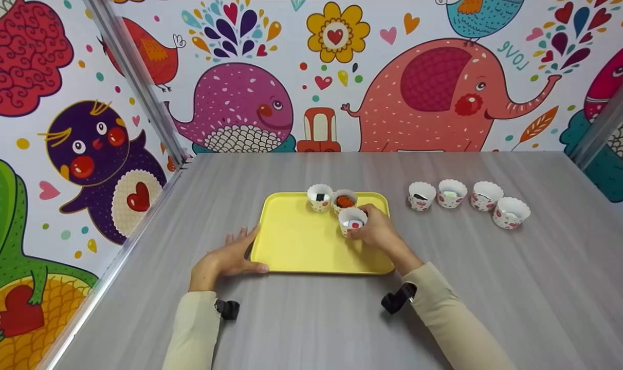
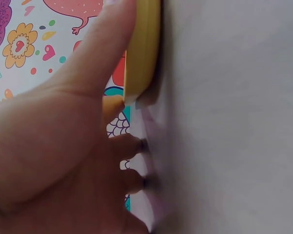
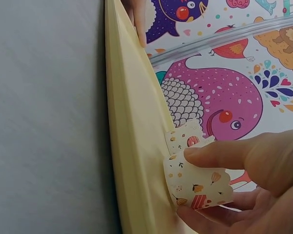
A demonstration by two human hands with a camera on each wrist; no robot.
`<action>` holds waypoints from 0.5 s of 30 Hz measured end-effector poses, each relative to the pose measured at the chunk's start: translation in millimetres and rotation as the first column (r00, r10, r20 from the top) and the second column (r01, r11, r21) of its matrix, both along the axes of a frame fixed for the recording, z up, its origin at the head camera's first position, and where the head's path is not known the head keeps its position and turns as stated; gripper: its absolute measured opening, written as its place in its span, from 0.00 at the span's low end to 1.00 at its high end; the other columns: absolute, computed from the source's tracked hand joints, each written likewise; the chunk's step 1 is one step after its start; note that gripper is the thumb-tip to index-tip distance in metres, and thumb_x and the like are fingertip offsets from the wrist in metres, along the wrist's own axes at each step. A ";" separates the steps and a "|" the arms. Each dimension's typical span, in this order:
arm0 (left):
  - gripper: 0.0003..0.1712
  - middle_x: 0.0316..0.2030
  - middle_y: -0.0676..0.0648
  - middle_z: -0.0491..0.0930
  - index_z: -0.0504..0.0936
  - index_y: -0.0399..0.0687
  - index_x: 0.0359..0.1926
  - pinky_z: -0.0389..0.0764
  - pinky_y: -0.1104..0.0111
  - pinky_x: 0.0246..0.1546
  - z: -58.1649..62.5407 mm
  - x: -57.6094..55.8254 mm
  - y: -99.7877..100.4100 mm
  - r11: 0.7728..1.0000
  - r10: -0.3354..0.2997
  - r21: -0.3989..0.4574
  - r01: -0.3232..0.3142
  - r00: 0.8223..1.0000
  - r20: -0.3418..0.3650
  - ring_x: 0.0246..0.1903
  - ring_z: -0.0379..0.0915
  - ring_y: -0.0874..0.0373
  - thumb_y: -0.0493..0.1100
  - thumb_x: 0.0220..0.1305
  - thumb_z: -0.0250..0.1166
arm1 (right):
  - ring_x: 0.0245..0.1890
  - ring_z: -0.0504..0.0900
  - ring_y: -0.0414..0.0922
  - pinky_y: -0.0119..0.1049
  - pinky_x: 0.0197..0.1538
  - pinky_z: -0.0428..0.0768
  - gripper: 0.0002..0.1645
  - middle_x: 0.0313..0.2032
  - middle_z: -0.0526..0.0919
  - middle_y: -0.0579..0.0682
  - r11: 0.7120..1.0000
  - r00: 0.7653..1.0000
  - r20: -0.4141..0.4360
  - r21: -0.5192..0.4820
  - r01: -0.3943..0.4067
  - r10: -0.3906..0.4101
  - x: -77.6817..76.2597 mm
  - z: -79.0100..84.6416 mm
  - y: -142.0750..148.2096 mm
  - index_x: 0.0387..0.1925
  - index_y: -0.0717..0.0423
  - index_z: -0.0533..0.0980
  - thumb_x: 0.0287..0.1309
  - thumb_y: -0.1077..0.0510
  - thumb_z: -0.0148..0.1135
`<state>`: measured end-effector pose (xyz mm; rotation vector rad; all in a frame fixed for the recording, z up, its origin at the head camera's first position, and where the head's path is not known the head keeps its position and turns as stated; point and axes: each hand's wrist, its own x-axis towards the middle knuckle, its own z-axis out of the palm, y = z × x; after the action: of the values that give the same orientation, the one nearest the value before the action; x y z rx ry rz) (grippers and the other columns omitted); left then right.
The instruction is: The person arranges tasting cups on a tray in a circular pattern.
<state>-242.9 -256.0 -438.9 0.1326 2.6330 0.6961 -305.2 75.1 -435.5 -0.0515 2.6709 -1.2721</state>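
Observation:
A yellow tray point(image 1: 301, 246) lies on the table. My right hand point(image 1: 377, 228) grips a white patterned paper baking cup point(image 1: 345, 231) at the tray's right part; in the right wrist view the thumb and fingers pinch the cup point(image 3: 200, 183) from its sides. Something pale with a red spot shows inside it. Just behind stand two more such cups, one with an orange-red filling point(image 1: 345, 201) and one with a dark piece point(image 1: 319, 198). With fairly straight, spread fingers, my left hand point(image 1: 229, 257) touches the tray's front left corner, its thumb along the front edge point(image 2: 144, 48).
To the right of the tray, several paper cups stand in a loose row on the grey table point(image 1: 322, 324), among them one with a dark piece point(image 1: 422, 196) and a rightmost one point(image 1: 511, 213). Cartoon-printed walls point(image 1: 342, 77) rise behind and at the sides.

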 end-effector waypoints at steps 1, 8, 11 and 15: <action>0.66 0.78 0.27 0.35 0.40 0.51 0.81 0.38 0.26 0.68 0.4 -0.2 -0.3 1.000 -0.001 -0.002 0.001 1.000 0.001 0.75 0.25 0.23 0.62 0.56 0.73 | 0.61 0.75 0.56 0.51 0.69 0.72 0.43 0.64 0.74 0.64 1.000 1.000 -0.003 0.001 0.000 0.000 -0.2 0.1 -0.4 0.67 0.67 0.67 0.50 0.63 0.75; 0.66 0.78 0.27 0.33 0.39 0.50 0.81 0.37 0.28 0.70 1.2 -0.7 -0.8 1.000 -0.003 0.006 0.003 1.000 0.004 0.75 0.23 0.24 0.61 0.56 0.73 | 0.62 0.74 0.56 0.51 0.69 0.71 0.43 0.65 0.74 0.63 1.000 1.000 0.000 0.000 0.007 -0.007 -0.3 -0.1 -2.7 0.67 0.64 0.67 0.50 0.64 0.75; 0.66 0.77 0.26 0.33 0.39 0.50 0.81 0.36 0.31 0.72 0.5 -0.6 -0.3 1.000 -0.002 0.017 0.002 1.000 0.007 0.75 0.22 0.23 0.60 0.57 0.73 | 0.62 0.74 0.56 0.51 0.70 0.71 0.43 0.65 0.74 0.63 1.000 1.000 0.003 -0.002 0.004 -0.004 0.6 0.0 -2.7 0.67 0.63 0.67 0.50 0.65 0.75; 0.66 0.77 0.26 0.33 0.39 0.50 0.81 0.36 0.31 0.72 -0.1 -0.3 0.4 1.000 0.004 0.017 -0.004 1.000 0.004 0.74 0.21 0.23 0.60 0.56 0.74 | 0.62 0.74 0.56 0.51 0.70 0.70 0.43 0.65 0.74 0.62 1.000 1.000 0.005 -0.004 -0.001 0.001 1.4 0.6 -2.6 0.67 0.63 0.67 0.49 0.65 0.76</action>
<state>-243.2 -255.5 -439.1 0.1308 2.6243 0.7194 -303.8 72.6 -434.9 -0.0504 2.6637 -1.2762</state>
